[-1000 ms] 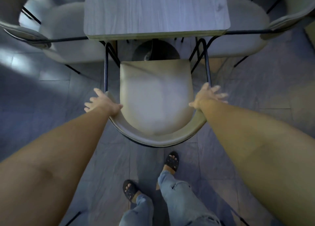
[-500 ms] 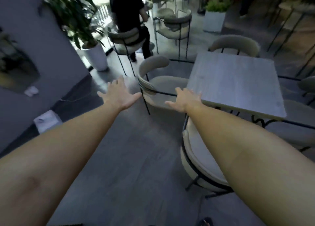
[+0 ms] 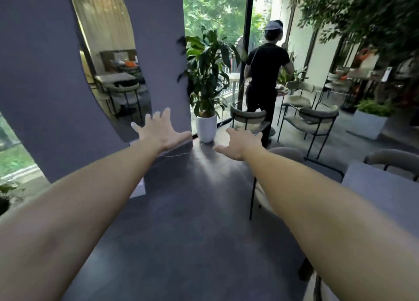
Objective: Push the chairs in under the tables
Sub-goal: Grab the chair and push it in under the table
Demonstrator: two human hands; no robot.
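We hold our left hand (image 3: pixel 162 131) and right hand (image 3: pixel 240 145) out, fingers spread, gripping nothing; a chair (image 3: pixel 286 153), partly hidden, seems to stand just beside the table (image 3: pixel 374 191).

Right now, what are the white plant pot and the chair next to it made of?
The white pot looks like glazed ceramic, maybe plastic: smooth, with a soft shine. The chair seems padded in matte beige-grey fabric, on thin black legs that look like painted metal rod.

Grey wall (image 3: pixel 45 96), dark floor (image 3: pixel 192 210), potted plant (image 3: pixel 206 73) beside bright window (image 3: pixel 215 5).
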